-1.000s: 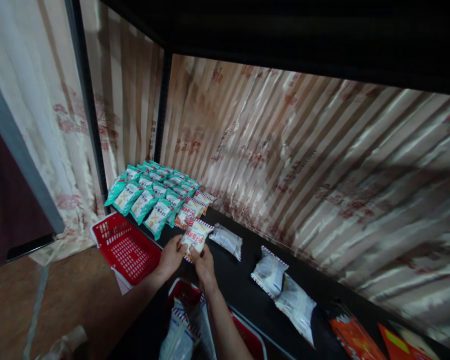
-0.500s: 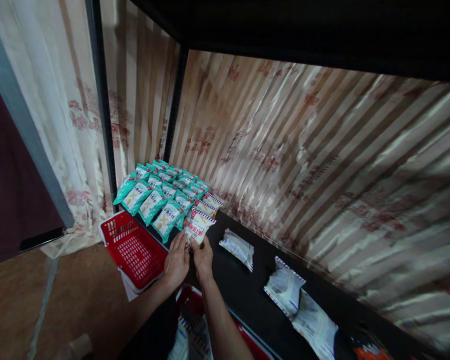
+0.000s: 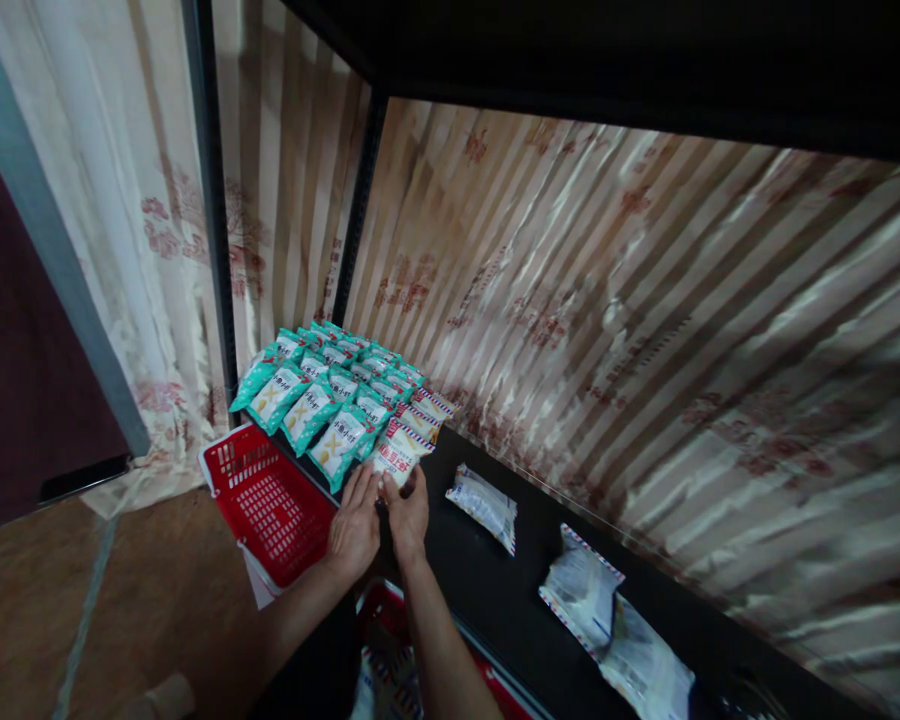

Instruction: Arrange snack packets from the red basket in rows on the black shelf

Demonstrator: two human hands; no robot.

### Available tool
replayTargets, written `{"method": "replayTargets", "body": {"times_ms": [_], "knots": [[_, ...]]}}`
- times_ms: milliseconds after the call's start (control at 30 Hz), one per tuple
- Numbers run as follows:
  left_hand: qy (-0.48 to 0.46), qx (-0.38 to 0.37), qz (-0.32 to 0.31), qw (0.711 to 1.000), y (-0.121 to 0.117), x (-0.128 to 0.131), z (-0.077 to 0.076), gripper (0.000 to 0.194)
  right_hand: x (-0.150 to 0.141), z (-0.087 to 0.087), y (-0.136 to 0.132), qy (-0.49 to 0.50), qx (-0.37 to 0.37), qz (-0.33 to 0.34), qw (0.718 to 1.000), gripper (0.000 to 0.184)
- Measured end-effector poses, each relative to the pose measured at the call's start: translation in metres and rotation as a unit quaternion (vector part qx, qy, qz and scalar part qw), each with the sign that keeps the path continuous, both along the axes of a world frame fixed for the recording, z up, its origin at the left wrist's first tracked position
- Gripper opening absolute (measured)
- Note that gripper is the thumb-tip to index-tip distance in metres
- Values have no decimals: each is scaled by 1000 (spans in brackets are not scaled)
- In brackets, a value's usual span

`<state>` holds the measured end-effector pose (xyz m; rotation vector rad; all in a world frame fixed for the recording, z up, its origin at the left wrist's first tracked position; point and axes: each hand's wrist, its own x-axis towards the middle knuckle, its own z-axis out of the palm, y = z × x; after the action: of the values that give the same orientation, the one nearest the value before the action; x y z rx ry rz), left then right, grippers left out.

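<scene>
A white snack bag (image 3: pixel 397 456) with red lettering and a striped edge is between my two hands at the front of the black shelf (image 3: pixel 457 560). My left hand (image 3: pixel 354 528) has its fingers on the bag's lower left corner. On the lower right side, my right hand (image 3: pixel 408 512) grips the same bag, thumb toward me. Behind it, two similar striped bags (image 3: pixel 422 418) lie in a line toward the curtain. Rows of teal snack bags (image 3: pixel 340 440) lean close together just left of the held bag.
Below the shelf's front left edge sits a red basket (image 3: pixel 270 505). Another red basket (image 3: pixel 381 598), with striped bags inside, is under my forearms. Further right on the shelf lie a striped bag (image 3: pixel 484 507) and two more bags (image 3: pixel 583 585). A striped curtain (image 3: pixel 607 330) hangs behind.
The held bag has settled slightly lower and flatter, in line with the striped bags behind it. Both hands stay on it. The view has shifted a little.
</scene>
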<state>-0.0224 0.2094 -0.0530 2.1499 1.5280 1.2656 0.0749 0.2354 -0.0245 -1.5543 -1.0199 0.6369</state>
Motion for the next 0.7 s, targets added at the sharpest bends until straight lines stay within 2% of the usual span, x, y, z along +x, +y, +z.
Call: {"method": "replayTargets", "body": {"times_ms": [233,500,700], "knots": [[30,-6,-10,999,2,3,4,58,1,-6,4,-40,17,15,999,67],[41,15,27,999,2,5,4,55,-1,-19,8,-40,6,8,999,66],[53,19,37,998,2,6,3,57,-1,-21,10,-58,19,11,998,59]]}}
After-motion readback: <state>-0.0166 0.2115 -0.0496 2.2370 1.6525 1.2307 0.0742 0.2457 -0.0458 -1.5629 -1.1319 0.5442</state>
